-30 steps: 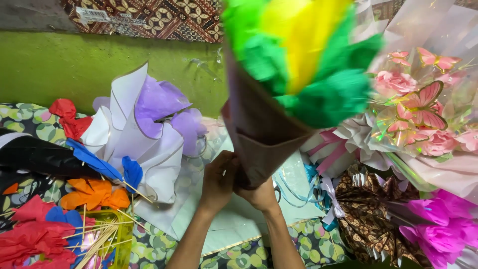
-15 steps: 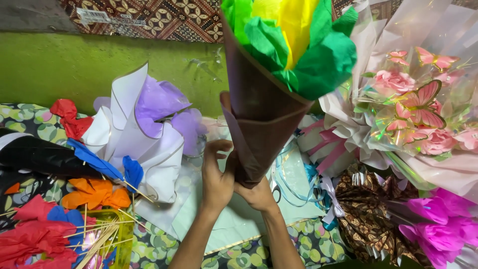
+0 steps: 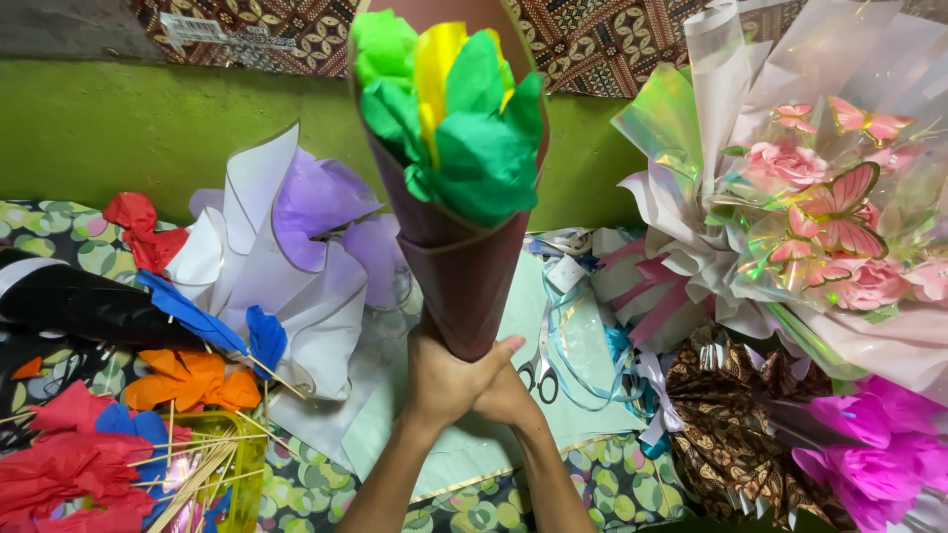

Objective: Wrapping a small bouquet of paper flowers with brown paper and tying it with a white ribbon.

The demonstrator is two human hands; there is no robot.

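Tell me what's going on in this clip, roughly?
A person grips the narrow base of a maroon paper cone bouquet with the left hand and right hand together, holding it upright; green and yellow tissue flowers fill its top. Scissors and blue ribbon lie just behind the hands. A purple-and-white wrap sits left, a pink rose bouquet right.

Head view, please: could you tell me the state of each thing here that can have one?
Maroon-wrapped bouquet: upright, lifted, gripped at its base.
Left hand: closed around the bouquet's base.
Right hand: clasped against the left hand at the base.
Scissors: lying flat on the pale sheet; blades hidden.
Purple-and-white wrap: open, resting on the table.
Pink rose bouquet: wrapped in clear film, lying tilted.
Blue ribbon: loose, uncoiled.
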